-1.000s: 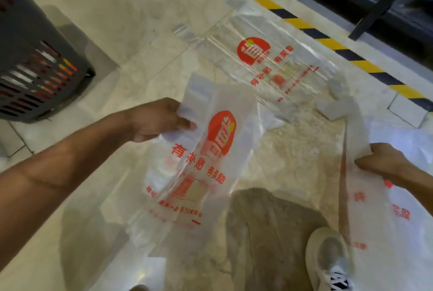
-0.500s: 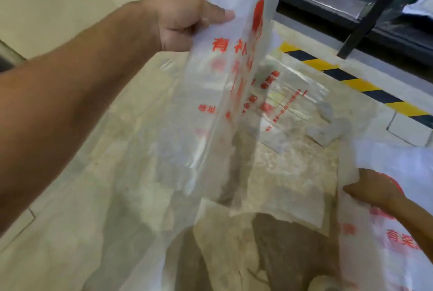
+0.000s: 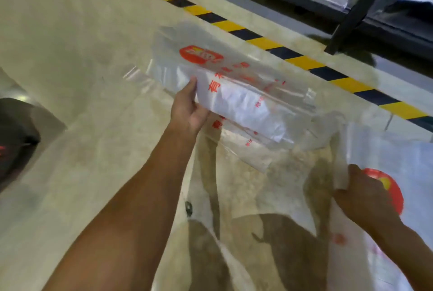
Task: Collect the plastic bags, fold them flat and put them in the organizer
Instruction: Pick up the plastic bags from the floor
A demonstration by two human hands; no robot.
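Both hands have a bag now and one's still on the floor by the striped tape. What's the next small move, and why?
Probably lower the left hand and pinch the floor bag together with the bag it holds, which already lies over it. The right hand is busy gripping the third bag.

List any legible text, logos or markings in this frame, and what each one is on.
"有": large red character on the folded bag held in the left hand; the red print after it is blurred.
Red logo badge on the bag on the floor: its inner lettering is unreadable.
Red-and-yellow round logo on the bag in the right hand: no text readable.
Yellow-black hazard stripe on the floor: no words.
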